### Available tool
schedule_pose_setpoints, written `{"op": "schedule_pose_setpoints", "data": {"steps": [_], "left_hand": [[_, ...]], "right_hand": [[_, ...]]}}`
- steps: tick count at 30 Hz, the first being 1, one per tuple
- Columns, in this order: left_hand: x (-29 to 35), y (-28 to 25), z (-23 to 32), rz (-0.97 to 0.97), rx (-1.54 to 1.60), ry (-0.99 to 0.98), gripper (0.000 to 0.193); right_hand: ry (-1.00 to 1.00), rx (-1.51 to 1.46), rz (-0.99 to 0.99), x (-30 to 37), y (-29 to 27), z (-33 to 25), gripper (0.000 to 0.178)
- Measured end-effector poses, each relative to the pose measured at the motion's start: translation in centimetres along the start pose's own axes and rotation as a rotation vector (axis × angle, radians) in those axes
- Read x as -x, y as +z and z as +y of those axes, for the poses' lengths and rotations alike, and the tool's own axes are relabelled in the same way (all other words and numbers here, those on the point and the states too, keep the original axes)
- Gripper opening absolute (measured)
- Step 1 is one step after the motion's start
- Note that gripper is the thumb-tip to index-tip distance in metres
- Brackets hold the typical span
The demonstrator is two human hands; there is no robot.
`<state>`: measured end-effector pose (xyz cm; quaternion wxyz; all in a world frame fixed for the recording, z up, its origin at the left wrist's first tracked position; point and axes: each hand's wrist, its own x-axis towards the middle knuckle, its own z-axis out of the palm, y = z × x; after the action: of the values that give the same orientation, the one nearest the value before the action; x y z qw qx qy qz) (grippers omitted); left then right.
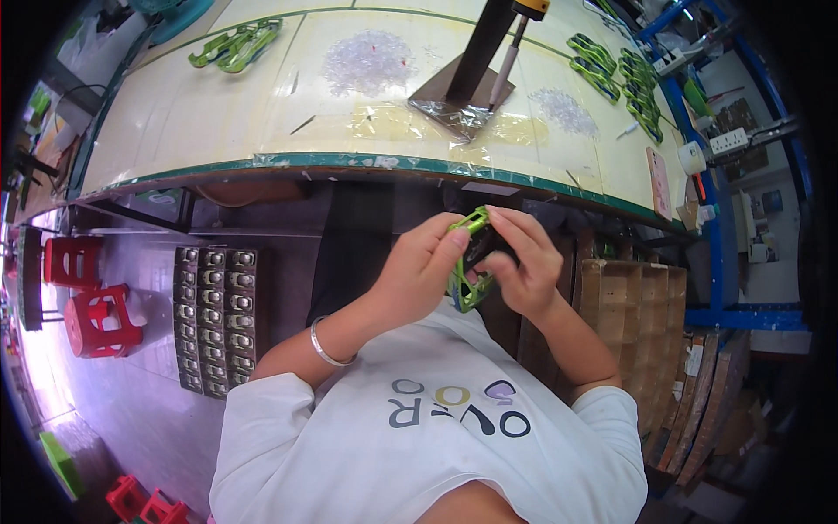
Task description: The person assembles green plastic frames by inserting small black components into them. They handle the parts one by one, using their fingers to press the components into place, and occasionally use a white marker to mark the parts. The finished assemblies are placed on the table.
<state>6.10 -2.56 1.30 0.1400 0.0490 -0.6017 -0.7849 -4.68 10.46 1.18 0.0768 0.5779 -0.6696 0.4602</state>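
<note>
In front of my chest, just off the table's near edge, both hands hold a curved green plastic shell with openings in it, like a toy car's body. My left hand is closed on its left side, thumb pressed on the upper rim. My right hand grips the upper right part, with its fingers on the top end and thumb bent inward. Something dark shows inside the shell between the hands; I cannot make out what it is.
On the table stands a dark metal post with a screwdriver-like tool, between piles of small clear pieces. Green shells lie far left and right. A phone, a compartment tray, a wooden divider box and red stools surround me.
</note>
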Motion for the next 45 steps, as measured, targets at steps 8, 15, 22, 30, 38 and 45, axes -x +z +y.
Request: {"op": "schedule_pose_setpoints", "data": {"steps": [8, 15, 22, 30, 38, 45], "left_hand": [[0.3, -0.1, -0.1, -0.022, 0.024, -0.033, 0.026], [-0.1, -0.2, -0.4, -0.028, 0.256, -0.152, 0.028], [-0.9, -1.2, -0.3, -0.066, 0.268, -0.093, 0.030], [-3.7, -3.2, -2.7, -0.196, -0.113, 0.214, 0.056], [-4.7, -1.4, -5.2, -0.167, 0.658, -0.191, 0.088], [-8.6, -0.8, -3.3, -0.176, 0.579, -0.140, 0.093]], "right_hand": [[0.270, -0.058, -0.159, 2.1, 2.1, -1.5, 0.091], [0.322, -0.082, -0.131, 1.8, 1.8, -0.5, 0.084], [-0.002, 0.137, -0.054, 1.0, 2.0, 0.2, 0.072], [0.095, -0.308, -0.110, 2.0, 2.3, 0.3, 0.072], [1.016, -1.672, 0.375, -0.9, 2.8, 1.1, 0.046], [0.918, -1.769, 0.338, -4.5, 2.1, 3.4, 0.045]]}}
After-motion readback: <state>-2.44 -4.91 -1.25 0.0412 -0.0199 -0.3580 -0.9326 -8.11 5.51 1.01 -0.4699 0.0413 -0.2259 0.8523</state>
